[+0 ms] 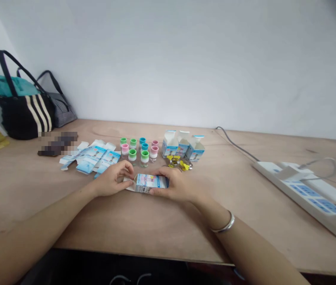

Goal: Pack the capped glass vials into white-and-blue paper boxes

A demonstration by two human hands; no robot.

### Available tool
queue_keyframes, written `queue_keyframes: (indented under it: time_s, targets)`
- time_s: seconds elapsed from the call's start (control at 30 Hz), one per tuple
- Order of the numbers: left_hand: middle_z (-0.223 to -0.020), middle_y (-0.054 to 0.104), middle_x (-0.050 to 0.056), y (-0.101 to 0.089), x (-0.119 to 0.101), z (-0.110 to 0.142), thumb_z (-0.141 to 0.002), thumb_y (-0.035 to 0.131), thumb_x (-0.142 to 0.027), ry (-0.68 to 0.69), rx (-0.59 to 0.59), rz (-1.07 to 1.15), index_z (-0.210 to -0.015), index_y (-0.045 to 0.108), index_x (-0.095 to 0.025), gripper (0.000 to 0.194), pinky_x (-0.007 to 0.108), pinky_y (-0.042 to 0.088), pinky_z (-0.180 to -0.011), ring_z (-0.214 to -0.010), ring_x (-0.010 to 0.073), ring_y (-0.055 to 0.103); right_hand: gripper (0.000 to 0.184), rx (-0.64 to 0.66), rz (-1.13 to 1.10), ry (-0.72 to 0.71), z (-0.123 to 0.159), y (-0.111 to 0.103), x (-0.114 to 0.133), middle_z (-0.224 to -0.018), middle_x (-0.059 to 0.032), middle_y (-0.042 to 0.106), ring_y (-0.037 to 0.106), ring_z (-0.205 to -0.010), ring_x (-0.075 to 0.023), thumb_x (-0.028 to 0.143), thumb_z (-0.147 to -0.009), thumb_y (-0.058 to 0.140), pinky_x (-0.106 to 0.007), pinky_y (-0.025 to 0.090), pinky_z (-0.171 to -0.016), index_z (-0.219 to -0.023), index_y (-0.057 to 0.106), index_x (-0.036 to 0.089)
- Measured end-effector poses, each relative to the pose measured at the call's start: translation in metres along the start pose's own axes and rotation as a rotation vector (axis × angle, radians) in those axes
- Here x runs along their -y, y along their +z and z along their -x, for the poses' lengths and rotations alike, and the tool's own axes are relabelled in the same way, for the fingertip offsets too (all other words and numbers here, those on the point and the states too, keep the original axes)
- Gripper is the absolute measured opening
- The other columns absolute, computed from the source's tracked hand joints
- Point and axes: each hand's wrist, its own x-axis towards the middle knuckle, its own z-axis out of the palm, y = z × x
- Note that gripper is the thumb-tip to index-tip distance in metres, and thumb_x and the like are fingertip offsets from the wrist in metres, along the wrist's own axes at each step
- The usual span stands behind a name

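A small blue-and-white cardboard box (148,181) lies on its side on the table in front of me. My right hand (178,185) is closed round its right end, thumb along the near side and fingers over the far edge. At the other end a white flap stands out, and my left hand (113,180) has its thumb and curled fingers on it. Just behind are several small clear bottles (144,159) with green, pink and blue tops. Flattened boxes (92,158) lie to the left. Yellow-and-metal pieces (180,162) are heaped behind my right hand.
Three upright boxes with raised flaps (182,148) stand behind the yellow pieces. On the right lies a white power strip (307,194) with a grey cable (236,143). A dark blurred object (58,144), a black striped bag (25,113) and a grey bag (62,109) are at left.
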Motion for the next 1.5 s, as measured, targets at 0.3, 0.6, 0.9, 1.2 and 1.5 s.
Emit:
queue_keyframes:
  time_s: [0.3,0.6,0.9,1.2,1.5]
  targets:
    - [-0.094,0.059,0.002,0.007,0.000,-0.004,-0.071,0.062,-0.018,0.018,-0.062,-0.135,-0.095,0.051,-0.019,0.027,0.033,0.051,-0.082,-0.091,0.0177,0.060,0.041,-0.039,-0.026,-0.032,-0.001,0.006,-0.002,-0.090,-0.0058,0.067,0.061,-0.079,-0.0197,0.041,-0.068,0.073,-0.029,0.045,-0.067,-0.098,0.061,0.017]
    - [-0.086,0.063,0.002,0.002,-0.006,-0.007,-0.080,0.055,-0.041,-0.251,-0.204,0.189,-0.099,0.058,-0.017,0.031,0.028,0.049,-0.064,-0.069,0.0142,0.060,0.039,-0.096,-0.040,-0.057,-0.002,0.002,-0.008,-0.094,-0.0066,0.065,0.060,-0.080,-0.0186,0.039,-0.070,0.073,-0.028,0.044,-0.067,-0.098,0.059,0.016]
    - [-0.082,0.064,0.002,0.011,-0.005,-0.007,-0.078,0.061,-0.037,-0.227,-0.117,0.278,-0.095,0.058,-0.016,0.027,0.027,0.050,-0.065,-0.069,0.0138,0.061,0.040,-0.122,0.005,-0.128,-0.002,0.006,-0.002,-0.093,-0.0073,0.065,0.060,-0.083,-0.0203,0.041,-0.070,0.072,-0.030,0.045,-0.070,-0.099,0.060,0.017]
    - [-0.086,0.064,0.002,0.012,-0.009,-0.005,-0.082,0.057,-0.040,-0.176,-0.111,0.293,-0.098,0.058,-0.016,0.029,0.029,0.051,-0.069,-0.074,0.0144,0.061,0.041,-0.162,-0.014,-0.200,-0.003,0.008,-0.004,-0.093,-0.0084,0.065,0.060,-0.084,-0.0212,0.044,-0.070,0.072,-0.032,0.047,-0.072,-0.099,0.060,0.017]
    - [-0.114,0.055,0.007,0.017,-0.010,0.001,-0.065,0.077,-0.031,0.009,-0.053,0.045,-0.121,0.047,-0.023,0.064,0.033,0.052,-0.078,-0.088,0.0174,0.058,0.051,-0.241,-0.092,-0.263,-0.003,0.010,-0.002,-0.104,-0.0092,0.062,0.058,-0.095,-0.0236,0.042,-0.070,0.073,-0.037,0.048,-0.081,-0.114,0.057,0.023]
